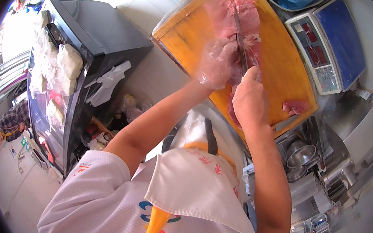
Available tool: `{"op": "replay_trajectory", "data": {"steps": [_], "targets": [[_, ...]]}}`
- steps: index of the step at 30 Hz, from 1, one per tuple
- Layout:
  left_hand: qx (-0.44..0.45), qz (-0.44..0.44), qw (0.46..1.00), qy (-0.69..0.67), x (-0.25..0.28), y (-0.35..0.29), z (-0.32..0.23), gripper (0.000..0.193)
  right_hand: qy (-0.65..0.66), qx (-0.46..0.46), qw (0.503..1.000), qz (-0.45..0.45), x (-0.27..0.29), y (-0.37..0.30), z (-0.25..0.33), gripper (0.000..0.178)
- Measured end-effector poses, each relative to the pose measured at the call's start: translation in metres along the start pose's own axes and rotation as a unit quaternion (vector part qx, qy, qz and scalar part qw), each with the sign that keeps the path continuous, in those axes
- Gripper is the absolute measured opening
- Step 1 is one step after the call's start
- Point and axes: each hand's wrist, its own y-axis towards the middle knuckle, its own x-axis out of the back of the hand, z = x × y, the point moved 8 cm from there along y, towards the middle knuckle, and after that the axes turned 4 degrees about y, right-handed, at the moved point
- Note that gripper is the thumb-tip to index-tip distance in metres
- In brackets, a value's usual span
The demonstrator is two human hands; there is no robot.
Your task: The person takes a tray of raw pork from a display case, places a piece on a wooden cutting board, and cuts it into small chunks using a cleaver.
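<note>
A large slab of raw pink meat lies on the orange-yellow cutting board. My right hand is closed round the handle of a knife, whose long narrow blade lies lengthwise along the meat and points away from me. Just left of the blade, my left hand, in a clear plastic glove, holds the meat down with its fingers curled. Part of the slab hangs toward the board's near edge under my hands. A smaller piece of meat sits apart at the board's right corner.
A scale with a blue platform stands right of the board. Metal bowls and steel equipment lie at the lower right. A dark glass-sided case with plastic bags stands at left. Another person shows at the far left.
</note>
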Motion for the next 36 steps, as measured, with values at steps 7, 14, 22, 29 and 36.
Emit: {"op": "replay_trajectory", "data": {"steps": [7,14,22,29,36], "targets": [[0.001,0.031,0.999,0.014,-0.006,-0.007,-0.004,0.039,-0.004,0.003,1.0,-0.018,-0.014,-0.008,-0.013,0.017],[-0.063,0.004,0.997,0.034,-0.006,-0.008,-0.002,0.037,0.019,0.075,0.991,-0.107,-0.022,0.051,0.003,0.014],[-0.04,-0.041,0.998,-0.02,-0.008,-0.013,0.013,0.031,0.016,-0.026,0.999,0.027,-0.009,-0.026,-0.018,0.017],[-0.03,-0.04,0.998,-0.034,-0.003,-0.017,0.009,0.037,0.068,-0.025,0.997,-0.007,-0.031,0.007,-0.024,0.016],[-0.006,0.003,1.0,-0.01,-0.007,-0.013,0.006,0.032,0.116,-0.005,0.993,-0.026,0.004,0.047,-0.01,0.024]]}}
